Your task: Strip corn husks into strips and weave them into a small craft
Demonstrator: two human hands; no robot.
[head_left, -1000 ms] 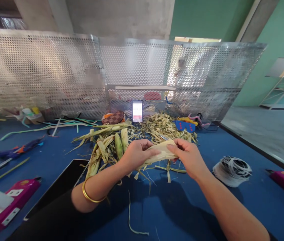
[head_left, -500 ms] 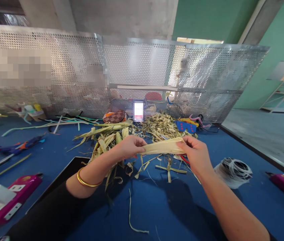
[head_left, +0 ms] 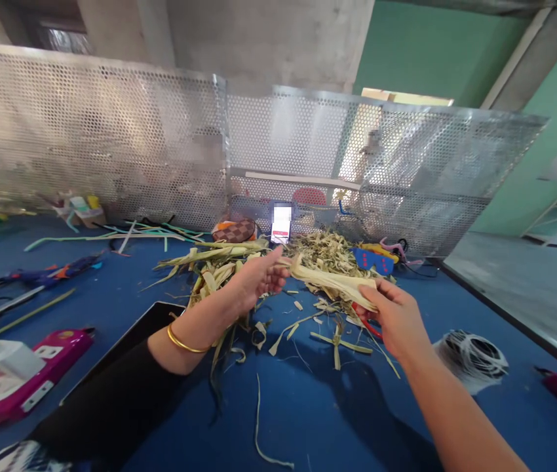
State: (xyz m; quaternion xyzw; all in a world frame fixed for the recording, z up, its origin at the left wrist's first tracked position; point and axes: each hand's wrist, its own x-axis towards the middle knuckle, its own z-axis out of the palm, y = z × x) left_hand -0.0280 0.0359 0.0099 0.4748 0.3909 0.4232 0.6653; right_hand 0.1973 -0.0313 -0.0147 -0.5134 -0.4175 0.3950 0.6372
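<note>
While the right hand (head_left: 399, 316) pinches a husk (head_left: 335, 282), the left hand (head_left: 259, 278) (grip unclear) curls by its nine-o'clock end; farther that way, leaves (head_left: 229, 250) lie loose, unused.

Pale cream husk (head_left: 337, 280) over a deep blue desk (head_left: 308, 406)

Pouch (head_left: 236, 231) in brown checks, blue cutout (head_left: 374, 261) with red dots, magenta power strip (head_left: 47, 367) with white sockets, gold bangle (head_left: 187, 342), black sleeve (head_left: 111, 400), white twine (head_left: 472, 357).
</note>
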